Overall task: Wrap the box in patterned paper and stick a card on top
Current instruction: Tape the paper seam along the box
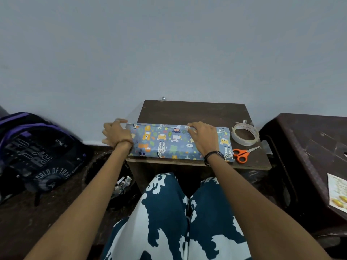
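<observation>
1. Blue animal-print paper already covered the box [178, 142], lying at the small table's [197, 111] six o'clock edge.
2. Right hand [203, 136] pressed flat on top; left hand [116, 133] worked the nine o'clock end, grip unclear.
3. Next, I judged: tape [245, 134] at three o'clock for that end.

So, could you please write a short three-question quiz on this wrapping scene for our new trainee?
1. True or false: the scissors lie left of the box.
2. Which hand rests on top of the box? A) left hand B) right hand
3. Fill in: the tape roll sits on the ____, right of the box.

Key: 1 false, they lie to its right, near the table's front edge. 2 B, the left hand is at the box's left end. 3 table.
</observation>
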Demonstrator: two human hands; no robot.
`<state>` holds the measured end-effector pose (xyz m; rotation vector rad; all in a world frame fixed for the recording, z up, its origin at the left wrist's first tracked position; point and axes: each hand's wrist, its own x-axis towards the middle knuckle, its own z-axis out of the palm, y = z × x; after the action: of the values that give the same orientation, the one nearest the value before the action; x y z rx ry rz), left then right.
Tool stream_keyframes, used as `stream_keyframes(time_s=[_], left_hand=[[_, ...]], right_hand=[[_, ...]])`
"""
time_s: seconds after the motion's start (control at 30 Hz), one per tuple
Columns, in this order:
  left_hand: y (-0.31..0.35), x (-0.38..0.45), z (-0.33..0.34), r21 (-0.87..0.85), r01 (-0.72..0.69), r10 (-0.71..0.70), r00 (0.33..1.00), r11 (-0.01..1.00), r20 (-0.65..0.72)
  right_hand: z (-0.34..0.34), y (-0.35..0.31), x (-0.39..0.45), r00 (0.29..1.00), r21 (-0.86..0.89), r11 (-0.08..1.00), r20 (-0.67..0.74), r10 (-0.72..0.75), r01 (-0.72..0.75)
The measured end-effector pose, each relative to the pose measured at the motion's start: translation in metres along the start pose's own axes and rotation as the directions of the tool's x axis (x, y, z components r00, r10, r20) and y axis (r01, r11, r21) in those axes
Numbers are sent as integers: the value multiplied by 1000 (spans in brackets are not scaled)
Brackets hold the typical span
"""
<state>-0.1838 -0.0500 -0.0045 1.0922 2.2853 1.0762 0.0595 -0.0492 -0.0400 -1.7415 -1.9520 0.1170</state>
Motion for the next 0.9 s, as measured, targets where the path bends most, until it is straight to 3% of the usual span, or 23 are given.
stream_keyframes(time_s=[0.07, 0.17, 0.23, 0.5, 0.63, 0.77, 0.9], left_hand=[[13, -19, 9, 191, -268, 291, 951, 944, -106], [23, -42, 35, 227, -650, 635, 759, 725, 145], [18, -56, 57, 215, -773, 701, 633, 597, 329], [-6, -67, 76, 247, -835, 769, 550, 492, 326], [-5, -69, 78, 275, -820, 776, 567, 501, 275], [-5, -69, 77, 288, -812, 784, 574, 508, 235], [0, -68, 72, 254, -832, 722, 554, 493, 414]], right_hand=[[1, 0, 1, 1000, 19, 1000, 4, -1, 1], [3, 1, 3, 1000, -16, 1000, 16, -15, 15], [3, 2, 1, 999, -38, 999, 11, -32, 32], [-3, -12, 6, 992, -229, 966, 71, -105, 119], [-7, -13, 23, 980, -9, 1000, 195, -22, 24], [-7, -20, 34, 962, 95, 993, 260, -87, 64], [-3, -31, 46, 957, -9, 995, 275, -89, 95]])
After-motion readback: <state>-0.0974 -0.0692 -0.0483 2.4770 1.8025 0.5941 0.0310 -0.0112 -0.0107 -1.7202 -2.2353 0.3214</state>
